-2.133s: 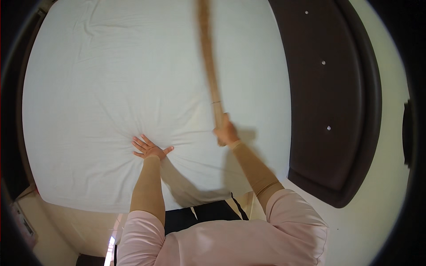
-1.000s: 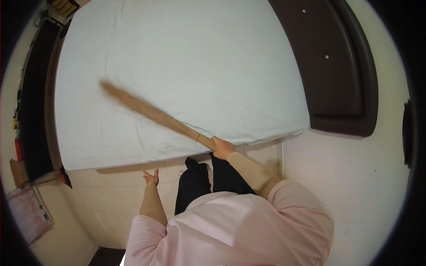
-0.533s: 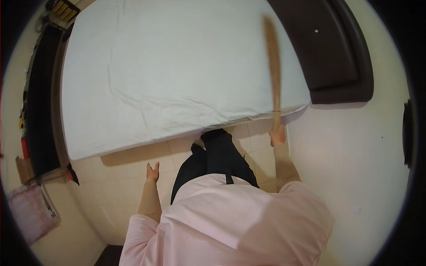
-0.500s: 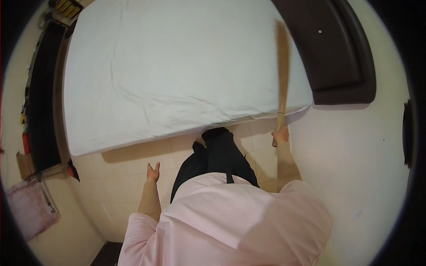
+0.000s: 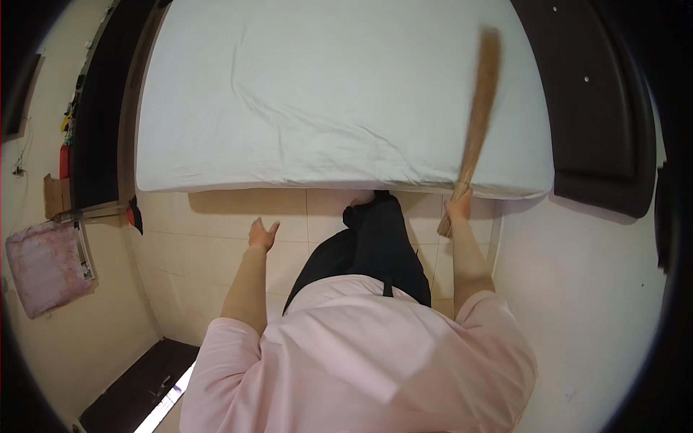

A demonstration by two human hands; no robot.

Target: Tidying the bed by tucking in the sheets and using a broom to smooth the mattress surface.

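Right of frame, I see right hand [image 5: 458,207] gripping long brown straw broom [image 5: 479,119], tip blurred; left hand [image 5: 263,235], left of centre, empty; white-sheeted mattress [image 5: 354,79] cut off at top.

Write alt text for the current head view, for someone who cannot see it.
A person's right hand grips a long brown straw broom extending over a white-sheeted bed with a dark-brown padded headboard. The open, empty left hand hangs above a pale tiled floor.
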